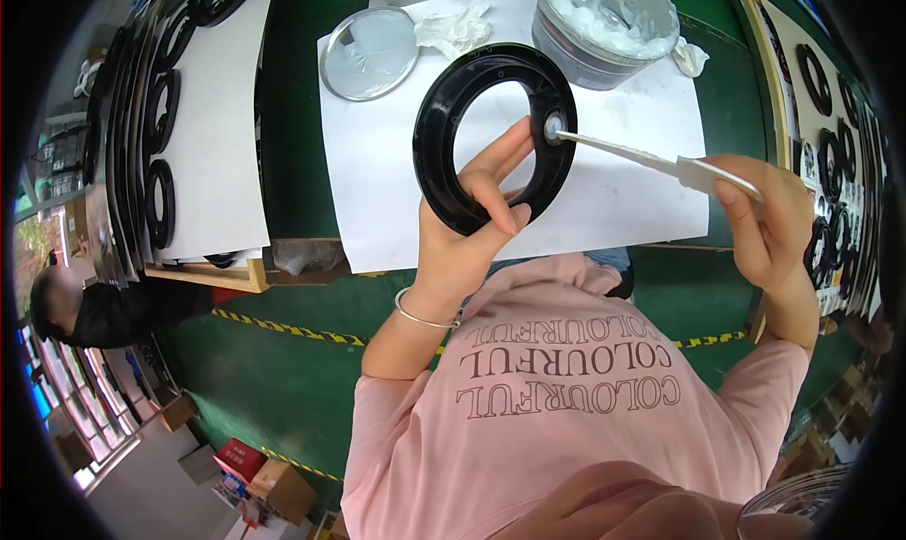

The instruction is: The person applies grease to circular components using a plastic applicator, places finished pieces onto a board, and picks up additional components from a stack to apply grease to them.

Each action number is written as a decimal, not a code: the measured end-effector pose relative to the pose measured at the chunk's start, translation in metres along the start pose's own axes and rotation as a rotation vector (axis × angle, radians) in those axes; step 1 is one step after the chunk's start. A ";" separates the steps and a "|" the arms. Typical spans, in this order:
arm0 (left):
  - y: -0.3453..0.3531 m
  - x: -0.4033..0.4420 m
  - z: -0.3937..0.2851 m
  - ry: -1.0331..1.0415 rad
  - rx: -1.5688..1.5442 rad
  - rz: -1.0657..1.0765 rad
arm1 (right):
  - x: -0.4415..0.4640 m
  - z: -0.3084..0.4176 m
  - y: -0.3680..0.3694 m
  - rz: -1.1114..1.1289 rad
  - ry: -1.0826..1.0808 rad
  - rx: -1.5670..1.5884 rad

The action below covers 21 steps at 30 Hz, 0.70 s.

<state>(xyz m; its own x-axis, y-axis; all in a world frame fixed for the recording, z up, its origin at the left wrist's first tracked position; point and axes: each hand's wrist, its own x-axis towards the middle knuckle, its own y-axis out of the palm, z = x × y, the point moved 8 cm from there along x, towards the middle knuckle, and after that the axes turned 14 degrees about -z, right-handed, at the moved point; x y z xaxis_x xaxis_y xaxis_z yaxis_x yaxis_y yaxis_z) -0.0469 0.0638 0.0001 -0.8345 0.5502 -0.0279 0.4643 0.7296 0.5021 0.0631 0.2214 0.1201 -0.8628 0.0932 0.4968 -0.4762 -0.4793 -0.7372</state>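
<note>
My left hand (472, 210) grips a black oval plastic ring (436, 130) by its lower rim, fingers reaching through the opening, and holds it up over a white sheet (377, 191). In my right hand (769, 215) is a thin white spatula (651, 158), pinched near its wide end. The spatula's narrow tip touches a small round recess (555, 127) on the ring's right side, where whitish paste shows. Beyond the ring stands a tub of white grease (604, 31), with more grease smeared around its inside. A round lid (370, 54) with whitish residue lies at the sheet's far left.
Crumpled tissue (455, 31) lies beside the lid, and another wad (690, 57) is right of the tub. Boards with black rings stand left (212, 116) and right (802, 68). Another person (123, 309) is at the far left.
</note>
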 end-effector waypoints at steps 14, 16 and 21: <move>-0.008 0.002 0.007 -0.184 -0.228 -0.053 | -0.051 -0.092 0.053 -0.412 0.936 0.713; -0.009 0.000 0.015 -0.321 -0.309 -0.073 | -0.051 -0.095 0.042 -0.518 0.898 0.707; -0.012 0.001 0.013 -0.341 -0.376 -0.084 | -0.036 -0.100 -0.013 -0.748 0.557 0.496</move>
<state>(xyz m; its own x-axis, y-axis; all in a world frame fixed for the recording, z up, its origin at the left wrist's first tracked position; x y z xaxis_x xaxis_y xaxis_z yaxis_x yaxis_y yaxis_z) -0.0494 0.0605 -0.0174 -0.6914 0.6425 -0.3304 0.2083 0.6151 0.7604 0.0833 0.3115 0.0660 -0.3940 0.8395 0.3742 -0.9049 -0.4255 0.0019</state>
